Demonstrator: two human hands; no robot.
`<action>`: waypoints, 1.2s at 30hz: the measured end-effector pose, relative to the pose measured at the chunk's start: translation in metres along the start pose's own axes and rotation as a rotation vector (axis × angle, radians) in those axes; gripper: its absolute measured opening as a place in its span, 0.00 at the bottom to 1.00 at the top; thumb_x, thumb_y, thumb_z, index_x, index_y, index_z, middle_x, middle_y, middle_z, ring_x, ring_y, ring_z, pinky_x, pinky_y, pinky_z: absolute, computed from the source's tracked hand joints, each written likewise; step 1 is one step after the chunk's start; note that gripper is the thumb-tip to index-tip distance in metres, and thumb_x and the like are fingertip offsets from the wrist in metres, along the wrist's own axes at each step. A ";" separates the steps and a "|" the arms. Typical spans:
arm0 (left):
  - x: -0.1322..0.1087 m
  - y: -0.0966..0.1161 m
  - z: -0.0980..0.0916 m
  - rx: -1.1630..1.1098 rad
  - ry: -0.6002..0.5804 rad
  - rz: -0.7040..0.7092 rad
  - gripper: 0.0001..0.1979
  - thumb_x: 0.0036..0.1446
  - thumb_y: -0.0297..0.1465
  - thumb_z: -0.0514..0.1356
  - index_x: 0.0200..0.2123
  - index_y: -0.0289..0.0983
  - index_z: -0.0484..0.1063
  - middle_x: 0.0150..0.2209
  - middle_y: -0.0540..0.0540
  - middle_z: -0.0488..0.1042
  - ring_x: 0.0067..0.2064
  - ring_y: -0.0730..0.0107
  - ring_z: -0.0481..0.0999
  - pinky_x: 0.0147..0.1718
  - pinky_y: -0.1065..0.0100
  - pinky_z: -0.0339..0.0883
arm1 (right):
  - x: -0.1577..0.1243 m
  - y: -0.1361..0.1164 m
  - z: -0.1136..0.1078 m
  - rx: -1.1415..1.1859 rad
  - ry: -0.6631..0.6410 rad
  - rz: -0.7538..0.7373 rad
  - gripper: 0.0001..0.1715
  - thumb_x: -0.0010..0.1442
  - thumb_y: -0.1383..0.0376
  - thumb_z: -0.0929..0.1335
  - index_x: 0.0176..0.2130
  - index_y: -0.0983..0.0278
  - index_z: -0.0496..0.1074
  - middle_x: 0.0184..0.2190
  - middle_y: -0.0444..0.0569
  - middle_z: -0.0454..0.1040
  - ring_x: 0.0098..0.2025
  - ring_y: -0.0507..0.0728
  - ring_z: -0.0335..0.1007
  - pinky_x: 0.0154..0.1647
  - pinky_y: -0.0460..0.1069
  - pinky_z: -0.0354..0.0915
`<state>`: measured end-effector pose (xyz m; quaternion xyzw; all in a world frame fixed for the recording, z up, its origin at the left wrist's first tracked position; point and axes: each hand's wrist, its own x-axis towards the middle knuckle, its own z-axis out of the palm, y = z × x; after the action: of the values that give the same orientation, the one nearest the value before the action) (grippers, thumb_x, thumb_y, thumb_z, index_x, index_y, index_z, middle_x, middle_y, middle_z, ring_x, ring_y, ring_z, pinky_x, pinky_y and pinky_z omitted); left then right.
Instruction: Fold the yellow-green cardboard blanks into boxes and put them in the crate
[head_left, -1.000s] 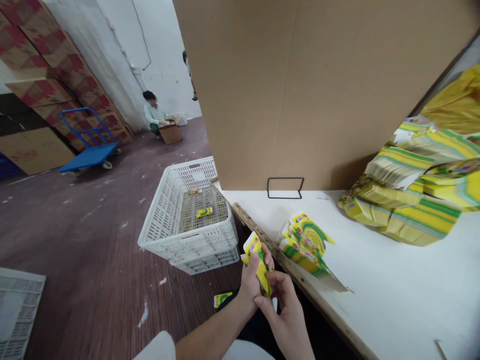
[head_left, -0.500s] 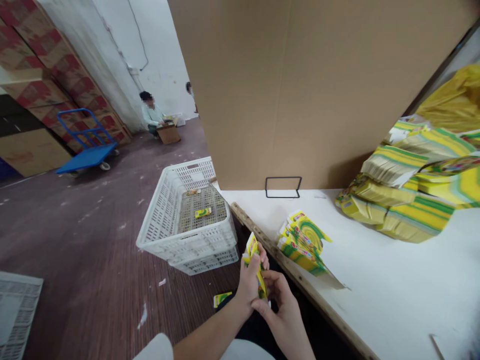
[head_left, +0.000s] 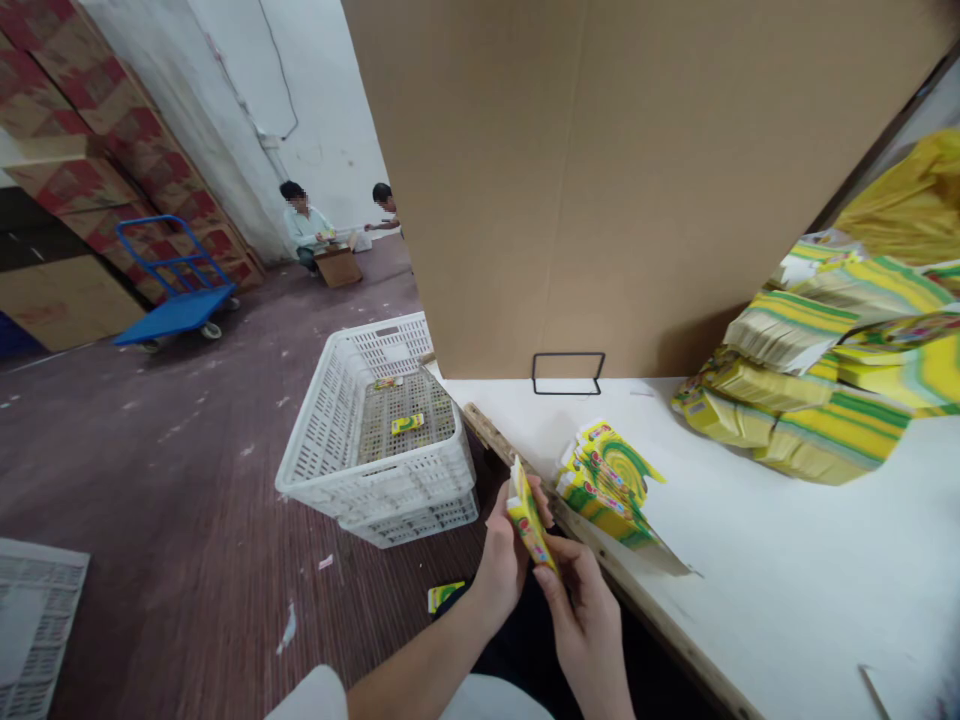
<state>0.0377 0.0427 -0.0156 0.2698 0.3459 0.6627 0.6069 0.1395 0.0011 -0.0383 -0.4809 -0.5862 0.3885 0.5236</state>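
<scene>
The right hand (head_left: 589, 605), nearer and to the right of the crate (head_left: 375, 488), had its fingers pinching the lower end of a carton (head_left: 532, 535) between thumb and fingertips. The left hand (head_left: 504, 548), closer to the crate, had its fingers closed around the carton's upper part, with a pale flap showing at the top. The carton was tilted, just beyond the crate's near right corner and apart from it. A yellow pack (head_left: 444, 597) lay below the crate's near side, by the person's dark-clothed leg. A second crate (head_left: 37, 610) stood nearer and to the left of the first. Right of the crate, a small pile of flat cartons (head_left: 611, 485) rested on the white surface (head_left: 765, 590). Inside the crate lay a yellow packet (head_left: 407, 425) and, farther back, a smaller one (head_left: 388, 384). A wire stand (head_left: 568, 375) and large carton stacks (head_left: 814, 405) sat farther right of the crate, before a cardboard sheet (head_left: 637, 190). Beyond the crate, to its left, stood a blue trolley (head_left: 180, 312); straight behind it, a co-worker (head_left: 306, 228) crouched at an open box (head_left: 340, 267).
</scene>
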 end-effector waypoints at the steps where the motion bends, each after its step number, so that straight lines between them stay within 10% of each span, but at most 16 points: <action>1: 0.000 0.000 0.000 -0.009 -0.023 -0.004 0.41 0.42 0.68 0.62 0.42 0.37 0.75 0.35 0.45 0.72 0.38 0.64 0.70 0.39 0.64 0.68 | 0.002 -0.001 -0.003 -0.016 0.035 -0.005 0.13 0.67 0.57 0.67 0.45 0.63 0.74 0.39 0.53 0.81 0.39 0.57 0.79 0.40 0.48 0.75; 6: 0.000 -0.007 0.002 0.066 0.017 -0.057 0.19 0.53 0.46 0.71 0.38 0.37 0.80 0.34 0.47 0.77 0.38 0.69 0.72 0.44 0.67 0.67 | 0.008 -0.002 -0.016 -0.115 0.153 -0.003 0.14 0.67 0.54 0.67 0.38 0.62 0.75 0.31 0.49 0.79 0.31 0.56 0.75 0.33 0.47 0.73; 18: 0.012 0.010 -0.009 -0.003 0.083 -0.119 0.20 0.42 0.43 0.77 0.31 0.33 0.81 0.27 0.47 0.79 0.29 0.71 0.75 0.34 0.70 0.68 | 0.012 0.006 -0.023 -0.072 0.004 0.004 0.13 0.67 0.56 0.67 0.37 0.62 0.76 0.31 0.49 0.79 0.30 0.56 0.76 0.31 0.47 0.73; 25: 0.025 0.051 -0.028 0.117 0.025 0.058 0.26 0.50 0.48 0.71 0.46 0.37 0.80 0.40 0.41 0.81 0.40 0.62 0.79 0.39 0.66 0.72 | 0.016 -0.011 -0.046 -0.307 -0.044 -0.200 0.09 0.67 0.62 0.67 0.43 0.56 0.79 0.36 0.48 0.80 0.36 0.58 0.78 0.36 0.49 0.73; 31: -0.001 0.099 -0.024 0.660 -0.436 0.120 0.38 0.44 0.40 0.76 0.59 0.40 0.74 0.56 0.35 0.76 0.58 0.45 0.73 0.61 0.52 0.62 | 0.017 -0.022 -0.049 -0.559 -0.250 -0.450 0.20 0.66 0.72 0.63 0.47 0.51 0.79 0.35 0.48 0.79 0.36 0.60 0.73 0.37 0.54 0.68; 34: -0.008 0.089 -0.019 0.908 -0.662 -0.002 0.51 0.32 0.35 0.80 0.63 0.41 0.69 0.58 0.36 0.75 0.58 0.40 0.74 0.59 0.49 0.64 | 0.017 -0.028 -0.039 -0.621 -0.279 -0.545 0.21 0.65 0.73 0.64 0.47 0.51 0.78 0.36 0.46 0.80 0.39 0.60 0.72 0.45 0.56 0.66; 36: -0.008 0.072 -0.020 0.963 -0.669 -0.042 0.40 0.39 0.35 0.78 0.57 0.40 0.73 0.50 0.40 0.79 0.50 0.47 0.79 0.51 0.55 0.71 | 0.016 -0.029 -0.034 -0.630 -0.240 -0.581 0.22 0.65 0.73 0.65 0.51 0.49 0.77 0.40 0.46 0.79 0.44 0.61 0.72 0.57 0.60 0.62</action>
<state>-0.0215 0.0306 0.0288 0.7027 0.4031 0.2977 0.5051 0.1692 0.0078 -0.0017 -0.3839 -0.8434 0.0806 0.3673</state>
